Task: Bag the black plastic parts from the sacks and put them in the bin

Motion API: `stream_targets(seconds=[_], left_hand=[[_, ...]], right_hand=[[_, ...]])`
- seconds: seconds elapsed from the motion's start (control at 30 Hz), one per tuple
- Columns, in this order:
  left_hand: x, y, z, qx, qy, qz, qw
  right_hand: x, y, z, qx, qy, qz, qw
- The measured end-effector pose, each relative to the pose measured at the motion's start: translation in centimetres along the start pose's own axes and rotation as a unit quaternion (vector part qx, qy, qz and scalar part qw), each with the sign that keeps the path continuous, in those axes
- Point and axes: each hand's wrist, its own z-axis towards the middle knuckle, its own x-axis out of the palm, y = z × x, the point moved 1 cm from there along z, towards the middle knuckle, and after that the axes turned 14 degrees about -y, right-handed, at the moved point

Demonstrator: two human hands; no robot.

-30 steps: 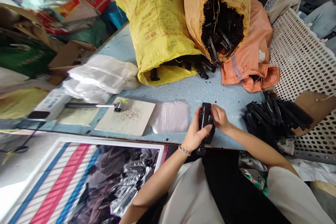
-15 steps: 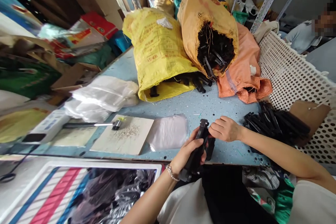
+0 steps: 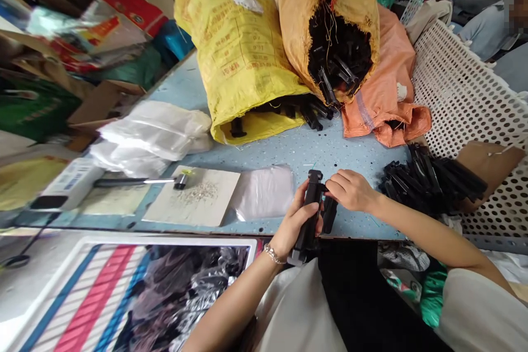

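While the black part (image 3: 313, 193) is clamped by the left hand (image 3: 294, 224), its upper end is met by the right hand (image 3: 350, 191) — fingers curled together, pinch can't be confirmed.

- We are losing part of the black piece (image 3: 307, 231) behind the left hand (image 3: 291, 225).
- We are seeing the tan sack (image 3: 292, 16) cut off above.
- We are finding print (image 3: 241, 60) on the yellow sack (image 3: 223, 19) illegibly small.

Long, slim black part (image 3: 306, 232), held aslant at the near edge of the counter (image 3: 350, 148), top toward one o'clock.
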Motion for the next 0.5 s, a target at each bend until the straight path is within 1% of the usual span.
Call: stream_targets(seconds=[0.03,0.1,0.17,0.2,0.23,0.27,0.3,0.33,0.37,0.4,0.43,0.47,0.5], left_hand=[[0.2,0.0,-0.1,0.004,-0.001,0.002,1.0],[0.5,0.2,-0.2,0.018,-0.008,0.012,1.0],[0.4,0.4,0.0,0.025,-0.015,0.016,0.999],[0.2,0.4,0.3,0.023,-0.02,0.012,0.999],[-0.1,0.4,0.6,0.023,-0.028,0.003,0.999],[-0.4,0.3,0.9,0.024,-0.042,-0.009,0.999],[-0.7,0.1,1.3,0.026,-0.058,-0.021,0.998],[-0.9,-0.1,1.7,0.028,-0.073,-0.034,0.996],[-1.0,-0.3,2.0,0.027,-0.085,-0.045,0.995],[-1.0,-0.4,2.2,0.023,-0.09,-0.056,0.994],[-0.8,-0.5,2.3,0.017,-0.091,-0.067,0.993],[-0.6,-0.4,2.3,0.01,-0.088,-0.075,0.993],[-0.2,-0.3,2.3,0.004,-0.085,-0.081,0.993]], right_hand=[[0.4,0.0,-0.1,0.025,-0.006,0.031,0.999],[1.3,0.0,-0.5,0.109,-0.009,0.11,0.988],[2.0,0.1,-1.0,0.19,0.019,0.168,0.967],[2.1,0.2,-1.3,0.212,0.037,0.175,0.961],[1.9,0.3,-1.5,0.216,0.049,0.164,0.961],[1.6,0.4,-1.7,0.19,0.053,0.132,0.971],[1.2,0.6,-2.0,0.128,0.046,0.077,0.988],[1.0,1.0,-2.2,0.04,0.035,0.012,0.999],[0.9,1.3,-2.6,-0.064,0.026,-0.055,0.996],[1.0,1.7,-2.9,-0.172,0.018,-0.115,0.978],[1.3,2.1,-3.4,-0.27,0.008,-0.162,0.949],[1.7,2.4,-3.8,-0.349,-0.002,-0.194,0.917],[2.2,2.6,-4.2,-0.403,-0.013,-0.21,0.891]])
